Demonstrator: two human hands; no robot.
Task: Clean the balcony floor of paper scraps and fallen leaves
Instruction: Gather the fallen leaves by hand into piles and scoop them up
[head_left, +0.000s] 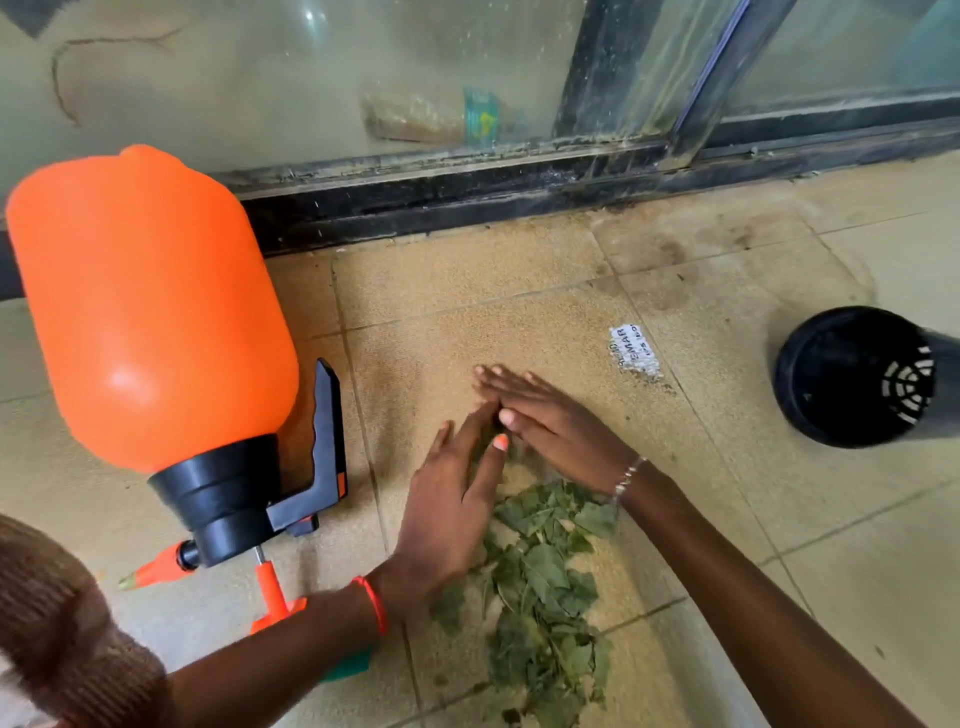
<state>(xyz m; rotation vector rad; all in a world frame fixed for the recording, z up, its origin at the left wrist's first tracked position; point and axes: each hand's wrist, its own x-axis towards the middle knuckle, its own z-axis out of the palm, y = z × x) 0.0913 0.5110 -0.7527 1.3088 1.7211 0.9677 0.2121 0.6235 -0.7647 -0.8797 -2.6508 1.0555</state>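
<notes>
We judge loose heap of crumpled green fallen leaves (540, 587) feather-light, limp and quick to scatter; best to scoop from both flanks, not pinch. Heap lies on beige speckled floor tiles (467, 291) between our wrists. Left hand (452, 509), right hand (545, 415): fingers straight, flat, tips meeting, gripping nothing. White printed paper scrap (635, 349) lies apart, beyond right hand.
</notes>
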